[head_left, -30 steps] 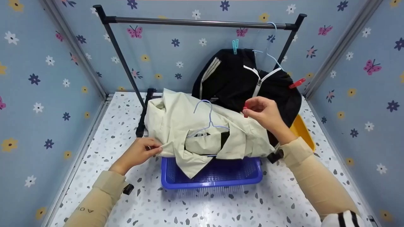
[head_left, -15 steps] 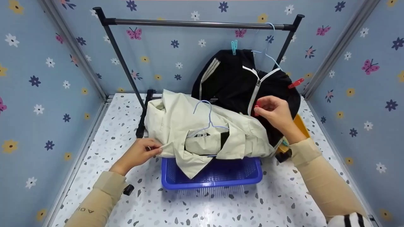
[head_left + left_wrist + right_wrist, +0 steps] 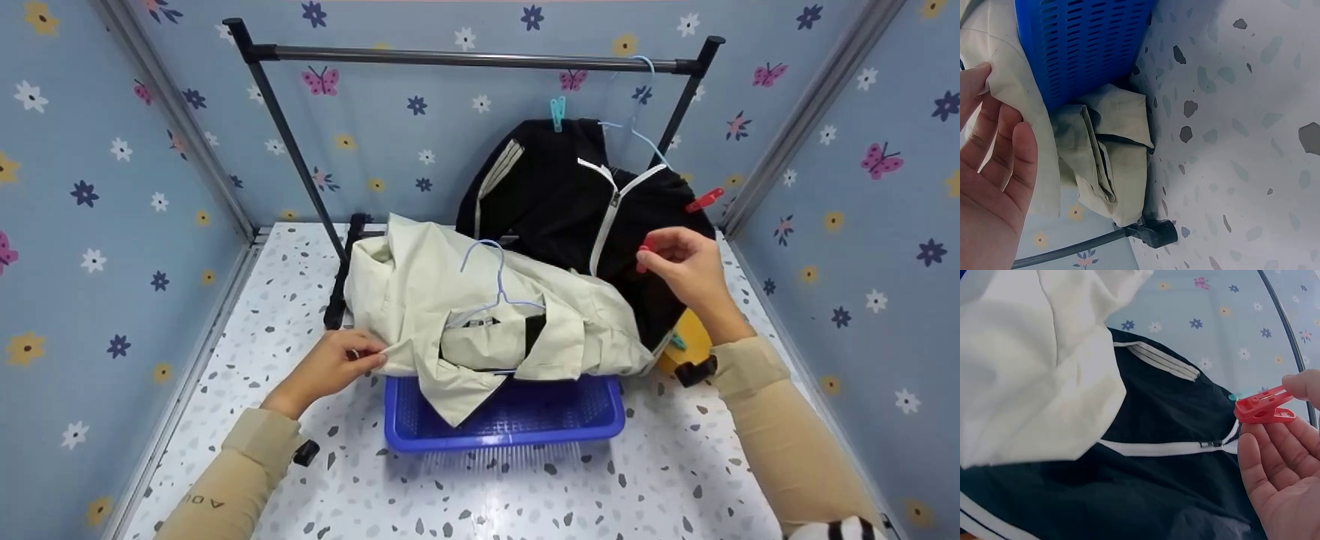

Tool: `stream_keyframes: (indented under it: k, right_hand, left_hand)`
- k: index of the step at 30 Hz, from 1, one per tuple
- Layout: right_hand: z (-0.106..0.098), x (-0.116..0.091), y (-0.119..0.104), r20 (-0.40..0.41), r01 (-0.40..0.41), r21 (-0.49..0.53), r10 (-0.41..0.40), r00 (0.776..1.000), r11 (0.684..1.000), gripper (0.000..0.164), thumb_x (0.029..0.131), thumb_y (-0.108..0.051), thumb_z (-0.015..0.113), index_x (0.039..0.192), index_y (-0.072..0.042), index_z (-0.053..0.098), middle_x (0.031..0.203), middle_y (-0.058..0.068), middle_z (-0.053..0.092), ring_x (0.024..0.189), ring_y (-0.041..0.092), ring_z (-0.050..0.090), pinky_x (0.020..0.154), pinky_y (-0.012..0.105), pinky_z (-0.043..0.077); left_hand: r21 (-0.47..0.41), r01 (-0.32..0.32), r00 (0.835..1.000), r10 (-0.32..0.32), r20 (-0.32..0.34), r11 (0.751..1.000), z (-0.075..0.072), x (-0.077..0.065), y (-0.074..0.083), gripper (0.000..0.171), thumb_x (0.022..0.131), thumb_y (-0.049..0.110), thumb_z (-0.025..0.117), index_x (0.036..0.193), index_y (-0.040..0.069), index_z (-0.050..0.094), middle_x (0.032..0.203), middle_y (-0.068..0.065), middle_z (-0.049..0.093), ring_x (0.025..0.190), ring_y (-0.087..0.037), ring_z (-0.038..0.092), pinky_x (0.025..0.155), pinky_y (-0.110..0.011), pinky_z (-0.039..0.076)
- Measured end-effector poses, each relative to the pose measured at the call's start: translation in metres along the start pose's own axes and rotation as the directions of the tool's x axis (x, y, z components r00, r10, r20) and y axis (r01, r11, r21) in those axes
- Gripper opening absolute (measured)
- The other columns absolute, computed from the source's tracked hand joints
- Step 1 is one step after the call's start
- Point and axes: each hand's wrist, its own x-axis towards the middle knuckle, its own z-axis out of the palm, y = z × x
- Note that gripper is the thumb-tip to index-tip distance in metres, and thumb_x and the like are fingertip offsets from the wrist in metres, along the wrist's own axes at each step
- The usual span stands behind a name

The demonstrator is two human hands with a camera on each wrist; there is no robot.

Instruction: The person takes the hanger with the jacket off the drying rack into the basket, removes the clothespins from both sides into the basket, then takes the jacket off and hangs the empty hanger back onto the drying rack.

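My left hand (image 3: 335, 365) pinches the left shoulder edge of a pale cream jacket (image 3: 420, 292), which lies draped over a blue basket (image 3: 502, 439). A lilac wire hanger (image 3: 500, 281) sits inside its collar, hook upward. In the right wrist view a red clothespin (image 3: 1264, 408) is held between the thumb and fingers of my right hand (image 3: 1292, 467). That hand hovers in front of a black zip jacket (image 3: 547, 180), to the right of the cream one. A sleeve of the cream jacket hangs by the basket in the left wrist view.
The black jacket hangs on a light blue hanger (image 3: 645, 139) from a dark rack bar (image 3: 465, 55). A teal clothespin (image 3: 557, 112) and another red clothespin (image 3: 703, 199) are clipped to it. A yellow container (image 3: 694, 337) stands partly hidden behind it. Patterned walls enclose three sides.
My right hand has moved to the right with the red clothespin, away from the cream jacket, uncovering more of the black jacket's zip. My left hand has stayed in place.
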Motion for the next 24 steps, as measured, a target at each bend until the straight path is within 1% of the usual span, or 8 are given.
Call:
stream_keyframes:
  k: [4,11,13,19,24]
  right_hand:
    - [-0.009,0.0,0.001,-0.014,-0.011,-0.014,0.011,1.0,1.0,0.026,0.094,-0.002,0.083,0.114,0.011,0.074,0.088,-0.015,0.072,0.075,0.001,0.07,0.075,0.012,0.058]
    - [-0.026,-0.001,0.002,-0.053,-0.005,0.021,0.006,0.999,1.0,0.027,0.097,-0.004,0.081,0.116,0.013,0.071,0.091,-0.011,0.073,0.076,0.004,0.073,0.078,0.014,0.061]
    - [-0.031,-0.001,0.003,-0.065,-0.007,0.005,0.007,0.998,1.0,0.028,0.098,-0.007,0.08,0.117,0.012,0.072,0.092,-0.011,0.073,0.076,0.004,0.073,0.079,0.014,0.06]
    - [-0.047,0.002,0.009,-0.109,-0.054,-0.079,0.045,0.993,0.995,0.032,0.1,-0.011,0.078,0.122,0.011,0.07,0.093,-0.016,0.071,0.081,0.001,0.07,0.081,0.01,0.058]
    - [-0.058,0.002,0.012,-0.161,-0.053,-0.079,0.04,0.986,0.995,0.03,0.1,-0.013,0.08,0.12,0.008,0.072,0.094,-0.015,0.072,0.084,0.003,0.069,0.083,0.01,0.057]
  left_hand:
    - [0.002,0.009,1.0,-0.009,0.004,1.0,0.0,0.0,0.001,0.008,0.098,0.007,0.079,0.103,0.006,0.085,0.101,-0.01,0.08,0.075,-0.003,0.062,0.067,-0.024,0.056]
    - [0.04,-0.001,1.0,0.001,0.0,0.999,-0.001,0.0,0.001,0.008,0.097,0.007,0.08,0.103,0.006,0.085,0.098,-0.009,0.08,0.08,-0.002,0.061,0.071,-0.027,0.056]
    - [0.042,0.001,1.0,-0.001,-0.001,0.999,-0.001,0.0,0.001,0.008,0.097,0.007,0.08,0.103,0.007,0.085,0.098,-0.008,0.08,0.08,-0.001,0.061,0.071,-0.027,0.056]
    - [0.033,0.001,1.0,-0.001,-0.001,0.999,-0.001,-0.001,-0.001,0.007,0.097,0.007,0.08,0.102,0.007,0.085,0.096,-0.007,0.079,0.078,-0.002,0.061,0.07,-0.026,0.056]
    - [0.028,0.002,1.0,-0.002,0.0,1.0,-0.001,0.0,-0.001,0.007,0.098,0.007,0.08,0.102,0.007,0.085,0.095,-0.007,0.078,0.078,-0.002,0.06,0.07,-0.026,0.056]
